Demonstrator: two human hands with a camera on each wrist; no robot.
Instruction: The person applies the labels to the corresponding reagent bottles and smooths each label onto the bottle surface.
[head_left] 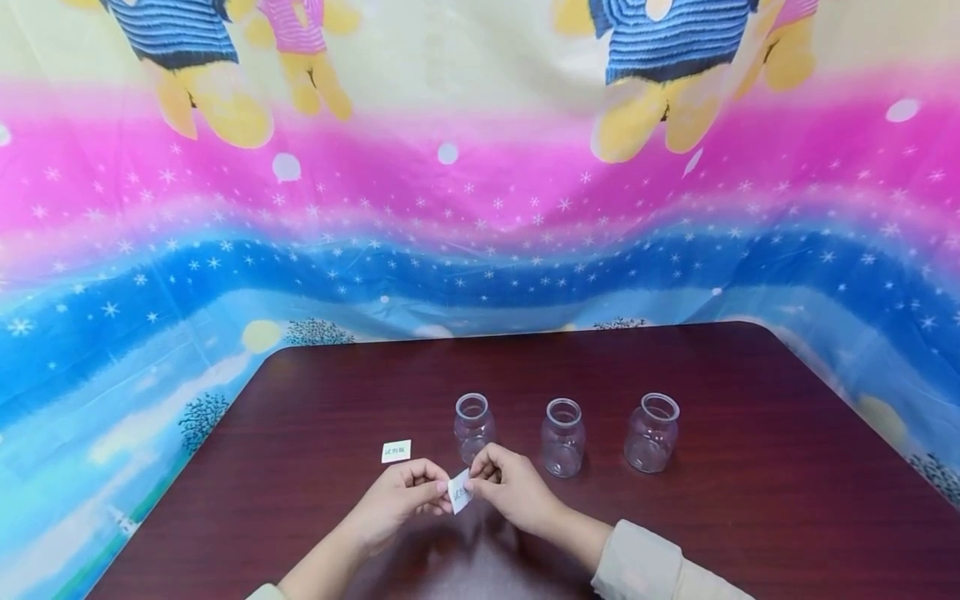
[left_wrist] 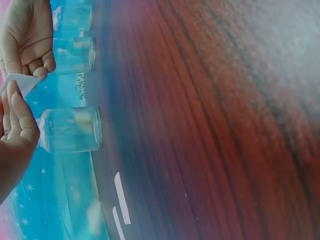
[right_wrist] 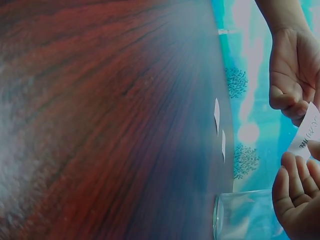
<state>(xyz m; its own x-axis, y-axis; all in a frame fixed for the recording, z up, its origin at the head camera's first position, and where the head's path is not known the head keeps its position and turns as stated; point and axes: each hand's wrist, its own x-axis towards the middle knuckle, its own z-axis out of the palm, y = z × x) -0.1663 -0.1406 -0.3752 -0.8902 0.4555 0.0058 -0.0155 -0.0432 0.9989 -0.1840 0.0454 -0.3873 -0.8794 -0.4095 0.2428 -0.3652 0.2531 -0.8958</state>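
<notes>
behind both hands, from far left to far right, a printed fabric curtain in pink, blue and cream (head_left: 495, 212) is hung. beneath the hands, a dark reddish-brown wooden table (head_left: 750, 483) is spread. past the fingers of the left hand, a small white rectangular paper slip with dark writing (head_left: 396, 451) is laid flat; in the wrist views, two pale slips are seen lying on the wood near each other.

by the left hand (head_left: 401, 496), the left edge of a small white lettered paper piece (head_left: 457, 493) is pinched between thumb and fingers. the piece is held up, tilted, between the two hands, just above the table.

beyond the piece, a clear round wide-mouthed glass jar (head_left: 473, 429) is stood upright, partly covered from view by the right hand's fingers. by the right hand (head_left: 517, 492), the opposite edge of the piece is pinched, with the fingers curled.

to the right of that hand and farther off, a second clear glass jar (head_left: 563, 442) is stood upright, and beyond it, well apart from the hand, a third clear glass jar (head_left: 651, 433) is placed. the right forearm is covered by a pale cloth sleeve (head_left: 645, 560).
</notes>
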